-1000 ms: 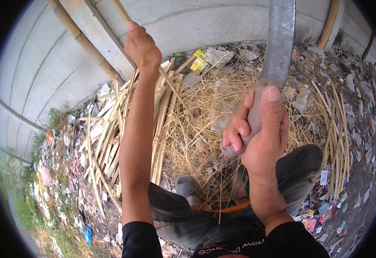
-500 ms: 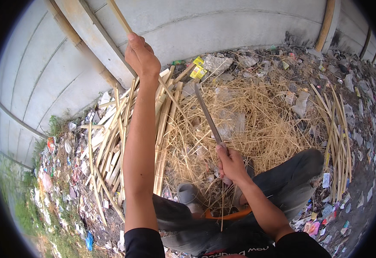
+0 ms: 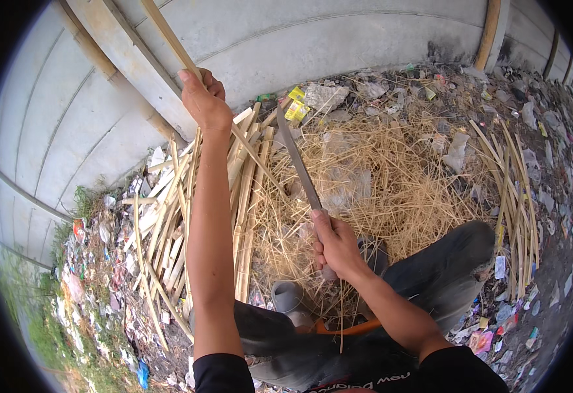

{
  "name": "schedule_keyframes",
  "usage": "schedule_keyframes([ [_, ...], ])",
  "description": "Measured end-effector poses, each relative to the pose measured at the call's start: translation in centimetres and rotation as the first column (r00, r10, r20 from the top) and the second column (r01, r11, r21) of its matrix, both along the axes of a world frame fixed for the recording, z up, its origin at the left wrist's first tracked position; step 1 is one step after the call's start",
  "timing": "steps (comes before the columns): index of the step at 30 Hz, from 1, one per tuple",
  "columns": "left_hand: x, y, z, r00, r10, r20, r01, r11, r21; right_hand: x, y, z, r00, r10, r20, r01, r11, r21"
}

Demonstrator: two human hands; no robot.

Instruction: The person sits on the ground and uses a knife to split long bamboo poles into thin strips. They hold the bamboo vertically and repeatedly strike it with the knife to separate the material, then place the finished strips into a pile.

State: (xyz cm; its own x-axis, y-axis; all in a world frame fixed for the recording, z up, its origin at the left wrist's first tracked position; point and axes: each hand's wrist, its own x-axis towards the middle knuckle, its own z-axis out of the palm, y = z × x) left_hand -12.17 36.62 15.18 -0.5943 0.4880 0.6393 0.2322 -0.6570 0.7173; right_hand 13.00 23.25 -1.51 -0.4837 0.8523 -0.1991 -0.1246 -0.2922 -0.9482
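Observation:
My left hand (image 3: 206,101), arm stretched out, is closed around a pale bamboo strip (image 3: 168,34). The strip slants up and left past the top edge of the view, so its far end is out of sight. Lower down, my right hand (image 3: 337,245) grips the handle of a long machete (image 3: 297,160), its blade pointing away and slightly left. Blade and strip are apart. Beneath my left forearm lies a pile of split bamboo strips (image 3: 246,219). Thin bamboo shavings (image 3: 397,183) cover the ground beyond my knees.
A grey concrete panel wall (image 3: 312,39) closes off the far side, with a bamboo pole (image 3: 103,62) leaning there. More thin bamboo strips (image 3: 515,209) lie at the right. Litter and a concrete chunk (image 3: 325,96) surround the shavings. An orange piece (image 3: 352,327) shows between my legs.
My left hand has shifted a little left and nearer, and the bamboo strip has come with it. My right hand and the machete have moved left and slightly up.

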Motion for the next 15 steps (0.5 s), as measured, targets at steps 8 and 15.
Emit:
schedule_keyframes([
  [8, 1.6, 1.3, -0.2, 0.999, -0.016, 0.044, 0.016, 1.0, 0.001, -0.2, 0.7, 9.3, 0.809, -0.16, -0.566, 0.409, 0.844, 0.346],
  [15, 1.1, 1.6, -0.3, 0.995, 0.057, 0.078, -0.057, 0.998, -0.005, 0.5, -4.7, -9.6, 0.989, 0.015, 0.148, 0.03, 0.956, -0.293],
])
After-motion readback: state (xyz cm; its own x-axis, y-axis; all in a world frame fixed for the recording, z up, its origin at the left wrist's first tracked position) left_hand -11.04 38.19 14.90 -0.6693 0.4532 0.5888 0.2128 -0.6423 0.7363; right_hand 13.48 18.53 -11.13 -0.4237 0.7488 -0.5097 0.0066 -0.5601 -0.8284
